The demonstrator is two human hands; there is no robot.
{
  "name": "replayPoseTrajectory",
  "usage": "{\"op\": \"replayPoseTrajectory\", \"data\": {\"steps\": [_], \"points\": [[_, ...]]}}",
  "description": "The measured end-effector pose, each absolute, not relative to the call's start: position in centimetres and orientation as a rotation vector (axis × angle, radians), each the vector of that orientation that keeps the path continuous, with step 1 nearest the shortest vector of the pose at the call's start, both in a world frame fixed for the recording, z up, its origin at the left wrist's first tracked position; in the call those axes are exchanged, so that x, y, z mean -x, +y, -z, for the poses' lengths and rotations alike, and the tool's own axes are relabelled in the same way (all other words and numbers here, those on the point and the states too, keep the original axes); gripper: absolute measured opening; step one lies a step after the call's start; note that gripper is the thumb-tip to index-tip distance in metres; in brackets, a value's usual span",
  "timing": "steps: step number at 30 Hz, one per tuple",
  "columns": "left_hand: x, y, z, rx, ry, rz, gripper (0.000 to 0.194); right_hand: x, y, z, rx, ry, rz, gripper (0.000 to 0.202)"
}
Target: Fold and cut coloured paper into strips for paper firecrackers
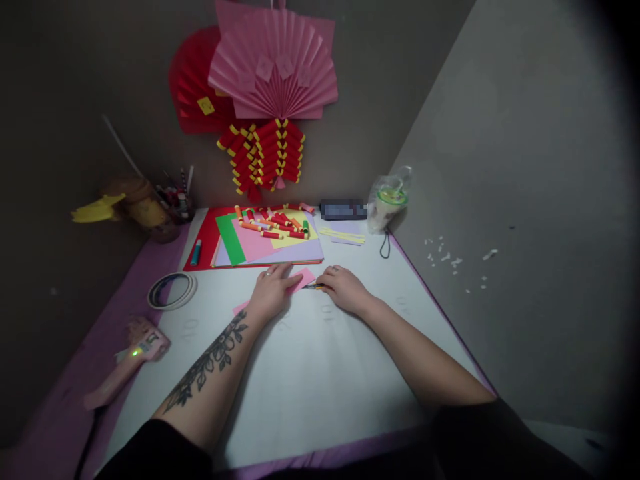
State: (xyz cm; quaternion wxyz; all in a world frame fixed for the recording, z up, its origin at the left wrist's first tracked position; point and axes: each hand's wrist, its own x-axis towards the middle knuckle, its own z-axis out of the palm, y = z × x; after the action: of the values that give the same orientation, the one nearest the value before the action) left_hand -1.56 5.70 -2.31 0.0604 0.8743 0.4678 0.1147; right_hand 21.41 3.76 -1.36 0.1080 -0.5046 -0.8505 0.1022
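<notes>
My left hand (270,291) lies flat on a strip of pink paper (305,275), its fingers stretched toward the back and its thumb apart. One end of the strip shows past the thumb; another bit of pink pokes out by the wrist. My right hand (345,289) is closed around a slim yellow cutter knife (316,286), mostly hidden by the fingers. The knife's dark tip points left and touches or nearly touches the strip's edge. Beneath both hands is a white sheet (320,380) covering the table.
Coloured paper sheets (295,252) hold several small paper rolls (273,235). At left are a glue stick (196,253), tape rolls (173,291) and a pink glue gun (145,343). Behind are yellow strips (343,235), a dark case (343,210) and a bagged cup (389,203). Paper fans (275,87) hang above.
</notes>
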Motion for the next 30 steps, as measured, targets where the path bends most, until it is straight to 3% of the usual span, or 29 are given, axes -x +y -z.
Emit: {"op": "replayPoseTrajectory", "data": {"steps": [17, 24, 30], "points": [[1.6, 5.7, 2.5, -2.643, 1.4, -0.395, 0.037, -19.7, 3.0, 1.1, 1.391, -2.563, -0.332, 0.02], [2.3, 6.9, 3.0, -2.501, 1.299, -0.597, 0.033, -19.5, 2.8, 1.0, 1.382, -2.562, -0.341, 0.021], [4.9, 7.3, 0.7, -2.692, 1.146, -0.285, 0.03, -19.5, 2.9, 1.0, 1.395, -2.583, -0.35, 0.022]]}}
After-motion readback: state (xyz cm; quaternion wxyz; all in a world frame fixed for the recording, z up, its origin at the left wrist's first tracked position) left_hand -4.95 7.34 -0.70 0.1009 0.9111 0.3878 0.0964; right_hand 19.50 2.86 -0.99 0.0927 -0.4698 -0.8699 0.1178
